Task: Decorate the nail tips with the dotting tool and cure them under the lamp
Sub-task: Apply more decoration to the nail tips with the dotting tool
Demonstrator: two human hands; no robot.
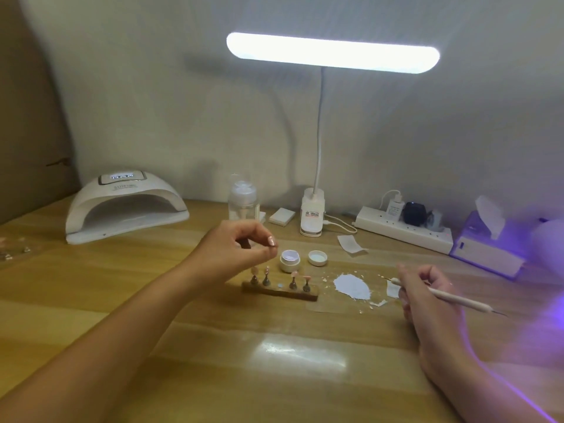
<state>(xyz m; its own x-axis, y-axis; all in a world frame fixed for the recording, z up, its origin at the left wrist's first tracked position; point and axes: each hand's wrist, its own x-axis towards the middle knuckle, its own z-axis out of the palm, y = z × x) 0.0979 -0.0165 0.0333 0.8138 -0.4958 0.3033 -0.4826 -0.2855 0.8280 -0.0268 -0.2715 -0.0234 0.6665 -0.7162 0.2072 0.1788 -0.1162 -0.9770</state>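
While the left hand [244, 242] pinches a stand [244, 245] and the right hand [427, 290] grips the dotting tool [451, 298], the open centre-frame jar [287, 266] holds white gel.

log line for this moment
left hand pinches peg above stand | right hand holds dotting tool | jar open

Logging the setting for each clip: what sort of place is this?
Likely a home nail-art desk: a white curing lamp stands at the back left, a wooden stand carries nail tips, and the right hand holds a dotting tool.
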